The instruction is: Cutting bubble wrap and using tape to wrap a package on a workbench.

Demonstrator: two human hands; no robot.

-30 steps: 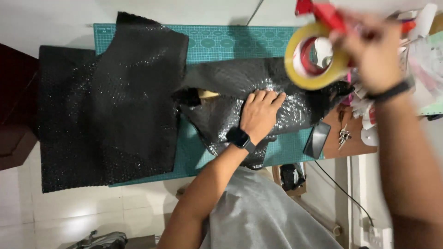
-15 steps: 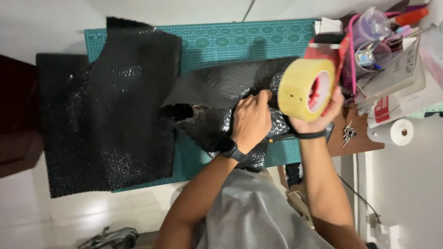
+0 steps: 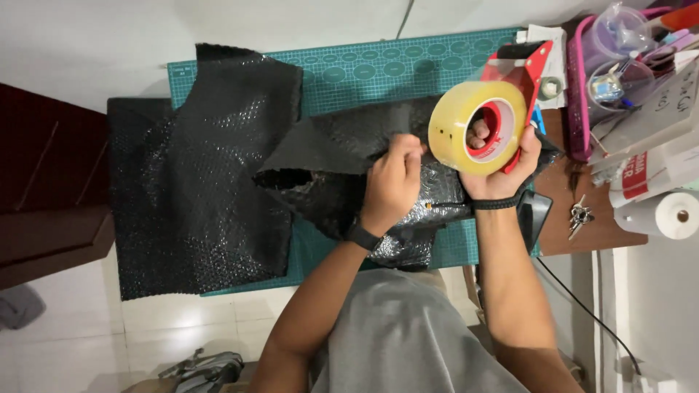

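My right hand (image 3: 501,169) grips a red tape dispenser (image 3: 526,73) carrying a big roll of clear yellowish tape (image 3: 466,129), held just above a package wrapped in black bubble wrap (image 3: 364,182). My left hand (image 3: 393,182), with a black watch on the wrist, rests on that package and pinches at the tape's edge beside the roll. The package lies on a teal cutting mat (image 3: 378,69). A large loose sheet of black bubble wrap (image 3: 196,189) covers the mat's left part.
At the right stand a pink-rimmed basket of clear containers and pens (image 3: 619,65), boxes, a white paper roll (image 3: 659,215), keys (image 3: 580,216) and a black device (image 3: 535,215). A dark brown cabinet (image 3: 44,189) stands at the left. A cable runs down the floor.
My right hand brought the tape dispenser down from the upper right to just above the package. My left hand shifted from flat on the wrap to the roll's edge.
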